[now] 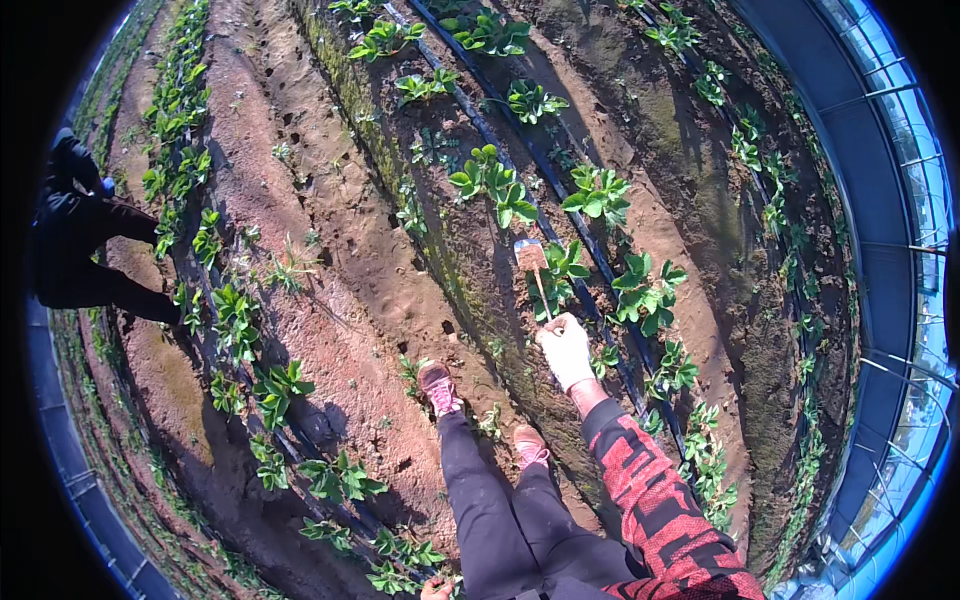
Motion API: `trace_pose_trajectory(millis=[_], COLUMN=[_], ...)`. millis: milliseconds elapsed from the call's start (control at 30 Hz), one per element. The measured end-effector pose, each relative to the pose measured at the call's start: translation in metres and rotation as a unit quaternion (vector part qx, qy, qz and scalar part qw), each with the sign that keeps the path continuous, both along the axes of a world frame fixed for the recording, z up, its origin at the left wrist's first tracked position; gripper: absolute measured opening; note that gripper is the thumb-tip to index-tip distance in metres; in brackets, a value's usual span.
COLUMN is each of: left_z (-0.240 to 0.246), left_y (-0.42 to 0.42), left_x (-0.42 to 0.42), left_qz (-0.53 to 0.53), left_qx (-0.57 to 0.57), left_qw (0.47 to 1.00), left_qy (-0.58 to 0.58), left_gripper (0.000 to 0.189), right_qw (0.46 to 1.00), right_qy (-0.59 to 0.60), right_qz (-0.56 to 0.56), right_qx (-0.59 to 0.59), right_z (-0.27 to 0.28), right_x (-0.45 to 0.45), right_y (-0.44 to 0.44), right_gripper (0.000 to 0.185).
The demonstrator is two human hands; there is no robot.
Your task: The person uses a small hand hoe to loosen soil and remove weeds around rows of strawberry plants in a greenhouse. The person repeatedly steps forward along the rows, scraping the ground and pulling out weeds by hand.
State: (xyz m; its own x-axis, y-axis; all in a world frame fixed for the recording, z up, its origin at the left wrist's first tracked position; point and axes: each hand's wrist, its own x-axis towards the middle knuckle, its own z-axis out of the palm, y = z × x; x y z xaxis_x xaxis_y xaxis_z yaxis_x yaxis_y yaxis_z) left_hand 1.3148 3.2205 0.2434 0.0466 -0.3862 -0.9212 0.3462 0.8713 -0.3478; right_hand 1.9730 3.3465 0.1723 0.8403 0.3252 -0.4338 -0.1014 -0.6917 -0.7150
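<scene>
My right hand (566, 352), in a white work glove, grips a small hand trowel (532, 259). Soil coats much of the trowel's flat blade, and its metal tip is bright. The blade is at the left side of a leafy green plant (561, 277), which looks like a strawberry plant; whether it touches the soil is hard to tell. My left hand (433, 589) is bare and mostly cut off by the bottom edge. A few green leaves (453, 582) show at its fingers.
Black drip tubes (544, 169) run along the planted bed (480, 247). My shoes (441, 386) stand in the furrow. Another planted row (236, 322) lies to the left, where a person in dark clothes (82, 225) bends. Plastic greenhouse sheeting (877, 225) curves along the right.
</scene>
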Motion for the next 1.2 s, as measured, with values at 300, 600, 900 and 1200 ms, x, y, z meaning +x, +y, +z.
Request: trace_pose_trajectory(millis=[300,600,900,1200], left_z=[-0.021,-0.018,-0.005,-0.007], left_y=[0.197,0.285,0.285,0.269], left_x=[0.027,0.047,0.047,0.060], left_qz=[-0.131,-0.234,-0.204,-0.106], left_qx=[0.273,0.305,0.295,0.277], left_qw=[0.950,0.918,0.933,0.947], left_qy=[0.072,0.096,0.041,0.121], left_gripper=[0.017,0.024,0.016,0.021], right_qw=[0.977,0.991,0.963,0.980], right_qy=[-0.146,-0.094,0.144,0.048], right_qz=[0.040,-0.043,-0.198,-0.188], right_qx=[-0.153,-0.087,0.111,0.050], right_z=[-0.063,0.008,-0.029,-0.050], right_x=[0.038,0.060,0.146,0.171], right_y=[0.085,0.063,0.121,0.083], right_gripper=[0.013,0.014,0.008,0.012])
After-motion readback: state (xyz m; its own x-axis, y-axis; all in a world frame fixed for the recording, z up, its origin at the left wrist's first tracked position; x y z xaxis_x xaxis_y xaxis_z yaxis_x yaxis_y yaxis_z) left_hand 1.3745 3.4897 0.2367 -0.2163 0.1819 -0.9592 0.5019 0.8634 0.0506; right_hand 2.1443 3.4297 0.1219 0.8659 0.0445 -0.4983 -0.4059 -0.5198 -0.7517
